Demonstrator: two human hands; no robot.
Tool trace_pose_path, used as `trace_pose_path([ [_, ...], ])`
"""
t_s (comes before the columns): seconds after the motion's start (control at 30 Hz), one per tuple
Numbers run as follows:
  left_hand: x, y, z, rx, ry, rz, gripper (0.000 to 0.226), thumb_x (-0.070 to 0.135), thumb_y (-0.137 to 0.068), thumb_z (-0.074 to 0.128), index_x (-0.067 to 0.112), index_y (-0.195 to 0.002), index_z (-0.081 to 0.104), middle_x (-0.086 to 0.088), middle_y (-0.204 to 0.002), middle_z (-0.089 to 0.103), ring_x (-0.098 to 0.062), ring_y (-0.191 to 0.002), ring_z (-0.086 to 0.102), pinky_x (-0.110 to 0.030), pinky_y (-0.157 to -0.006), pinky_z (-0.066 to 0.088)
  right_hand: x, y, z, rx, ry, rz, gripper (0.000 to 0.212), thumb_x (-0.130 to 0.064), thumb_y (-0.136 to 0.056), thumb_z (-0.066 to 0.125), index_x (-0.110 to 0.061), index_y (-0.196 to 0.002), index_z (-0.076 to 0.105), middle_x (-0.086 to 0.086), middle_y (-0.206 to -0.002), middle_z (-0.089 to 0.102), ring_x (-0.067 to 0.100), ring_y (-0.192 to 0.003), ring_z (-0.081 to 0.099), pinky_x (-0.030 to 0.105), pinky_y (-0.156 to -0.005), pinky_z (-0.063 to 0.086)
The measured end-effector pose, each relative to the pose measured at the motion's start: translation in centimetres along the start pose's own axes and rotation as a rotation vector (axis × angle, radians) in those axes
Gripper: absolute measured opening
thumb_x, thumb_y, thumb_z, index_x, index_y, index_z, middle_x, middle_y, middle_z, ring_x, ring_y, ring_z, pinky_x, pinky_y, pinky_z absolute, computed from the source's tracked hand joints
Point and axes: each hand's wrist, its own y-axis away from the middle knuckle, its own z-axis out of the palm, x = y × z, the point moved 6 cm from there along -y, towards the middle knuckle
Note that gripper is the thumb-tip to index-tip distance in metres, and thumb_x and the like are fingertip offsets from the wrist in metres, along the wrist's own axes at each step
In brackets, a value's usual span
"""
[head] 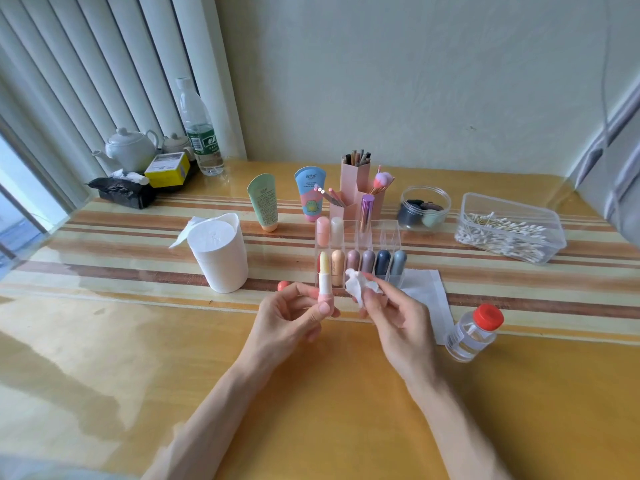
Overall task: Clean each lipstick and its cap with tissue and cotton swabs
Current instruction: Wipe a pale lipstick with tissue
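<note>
My left hand (294, 315) holds an uncapped lipstick (324, 277) upright by its pink base; its pale yellow stick is wound out. My right hand (394, 317) pinches a crumpled piece of tissue (360, 284) just right of the lipstick, not touching it. Its coral cap (283, 285) lies on the table behind my left fingers. A clear organiser (391, 230) behind my hands holds several capped lipsticks in two rows. A clear box of cotton swabs (509, 232) sits at the right. A white tissue roll (221, 252) stands at the left.
A flat tissue sheet (426, 289) lies by my right hand, beside a small red-capped bottle of clear liquid (472, 332). Behind the organiser stand two tubes (265, 202), a pink brush holder (356, 188) and a round jar (424, 207). A teapot, box and water bottle (199, 129) stand at far left.
</note>
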Motion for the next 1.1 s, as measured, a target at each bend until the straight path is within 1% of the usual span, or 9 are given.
trace_pose_path([
  [0.13,0.0,0.0,-0.4,0.031,0.019,0.006,0.018,0.018,-0.088,0.073,0.002,-0.096,0.067,-0.018,-0.087,0.077,-0.015,-0.054,0.051,-0.022,-0.054,0.045,-0.3,0.2,-0.2,-0.085,-0.207,0.154,0.021,-0.020,-0.097,0.070,-0.009,-0.115,0.074,0.010,-0.079,0.073,0.020,-0.066,0.064,0.021,-0.067,0.051],
  [0.33,-0.5,0.0,0.1,-0.085,-0.031,0.012,0.028,0.018,-0.091,0.072,-0.006,-0.102,0.062,-0.023,-0.090,0.077,-0.015,-0.056,0.048,-0.019,-0.054,0.042,-0.3,0.6,0.3,-0.141,-0.289,0.252,0.023,-0.034,-0.097,0.068,-0.015,-0.103,0.079,0.012,-0.072,0.063,0.021,-0.056,0.050,0.023,-0.054,0.040],
  [0.5,-0.9,0.0,0.6,-0.165,-0.014,0.013,0.052,0.047,-0.086,0.082,0.002,-0.100,0.062,-0.019,-0.090,0.078,-0.014,-0.057,0.047,-0.017,-0.055,0.041,-0.2,0.5,0.1,-0.065,-0.288,0.274,0.031,-0.042,-0.089,0.075,-0.016,-0.101,0.065,0.012,-0.070,0.062,0.023,-0.047,0.046,0.028,-0.049,0.038],
  [0.6,-0.9,0.0,0.9,-0.191,0.005,0.027,0.058,0.054,-0.080,0.085,0.005,-0.099,0.063,-0.018,-0.088,0.077,-0.011,-0.054,0.046,-0.016,-0.054,0.041,0.2,0.6,0.0,0.004,-0.267,0.264,0.036,-0.044,-0.089,0.076,-0.013,-0.099,0.060,0.013,-0.072,0.066,0.025,-0.046,0.048,0.030,-0.047,0.035],
  [0.73,-1.0,-0.1,0.5,-0.141,-0.030,0.033,0.056,0.053,-0.084,0.083,0.004,-0.102,0.064,-0.018,-0.088,0.077,-0.014,-0.056,0.046,-0.018,-0.054,0.040,-0.2,0.6,0.2,-0.024,-0.306,0.225,0.041,-0.045,-0.088,0.075,-0.007,-0.100,0.067,0.018,-0.083,0.074,0.027,-0.058,0.059,0.027,-0.050,0.040],
  [0.83,-0.9,-0.2,0.3,-0.107,-0.030,0.033,0.036,0.031,-0.096,0.075,-0.002,-0.104,0.063,-0.017,-0.086,0.075,-0.014,-0.057,0.049,-0.019,-0.054,0.041,-0.4,0.5,0.5,-0.101,-0.292,0.229,0.056,-0.041,-0.078,0.087,-0.003,-0.113,0.068,0.017,-0.096,0.078,0.024,-0.071,0.068,0.024,-0.057,0.046],
  [0.93,-0.8,-0.2,0.1,-0.094,-0.046,0.042,0.024,0.021,-0.094,0.070,0.000,-0.104,0.065,-0.015,-0.082,0.074,-0.013,-0.056,0.048,-0.018,-0.053,0.041,-0.2,0.6,0.8,-0.122,-0.237,0.234,0.035,-0.024,-0.085,0.083,-0.005,-0.112,0.071,0.014,-0.095,0.079,0.022,-0.074,0.069,0.025,-0.060,0.047],
  [1.0,-0.7,-0.1,0.1,-0.092,-0.070,0.041,0.023,0.022,-0.094,0.070,0.001,-0.103,0.065,-0.012,-0.078,0.073,-0.014,-0.055,0.048,-0.018,-0.053,0.040,0.0,0.6,0.6,-0.090,-0.205,0.226,0.021,-0.025,-0.093,0.077,-0.007,-0.103,0.074,0.016,-0.090,0.077,0.022,-0.073,0.066,0.031,-0.062,0.046],
  [1.1,-0.8,-0.1,0.2,-0.076,-0.080,0.010,0.023,0.023,-0.093,0.072,0.003,-0.100,0.064,-0.005,-0.076,0.071,-0.016,-0.055,0.048,-0.019,-0.052,0.039,0.2,0.5,0.2,-0.069,-0.125,0.205,0.019,-0.029,-0.093,0.077,-0.011,-0.094,0.075,0.009,-0.087,0.078,0.020,-0.083,0.073,0.032,-0.074,0.054],
])
